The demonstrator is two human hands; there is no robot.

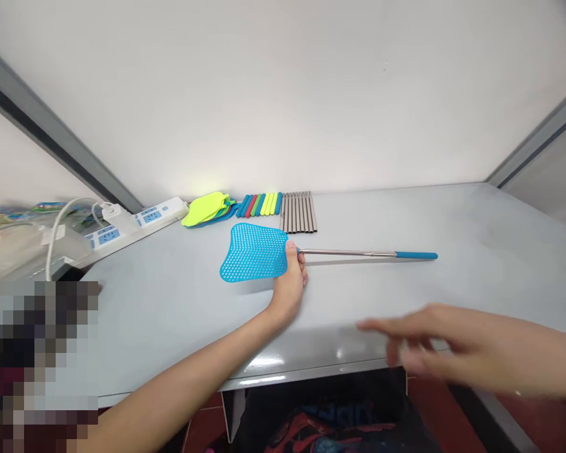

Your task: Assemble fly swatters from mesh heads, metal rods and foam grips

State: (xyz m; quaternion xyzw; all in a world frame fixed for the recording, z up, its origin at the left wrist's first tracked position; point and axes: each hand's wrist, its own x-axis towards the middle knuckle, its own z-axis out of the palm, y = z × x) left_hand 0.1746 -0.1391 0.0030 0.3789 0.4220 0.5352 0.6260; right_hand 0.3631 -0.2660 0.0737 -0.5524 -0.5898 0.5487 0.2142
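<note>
My left hand [290,280] is closed round the neck of a fly swatter, with the thumb on the lower edge of its blue perforated head [255,253]. The swatter's thin metal rod [344,253] runs to the right and ends in a blue grip [417,255]. Over the table's front edge, my right hand [434,343] is somewhat blurred. Its index finger stretches left, the other fingers are loosely bent, and nothing shows in it. It is apart from the swatter.
Along the back lie stacked swatter heads, a yellow one [205,211] on top, several coloured grips [259,204] and a row of metal tubes [299,212]. At the left, a white power strip [165,211] with a plugged-in cable lies on the grey table [146,314]. A wall stands behind.
</note>
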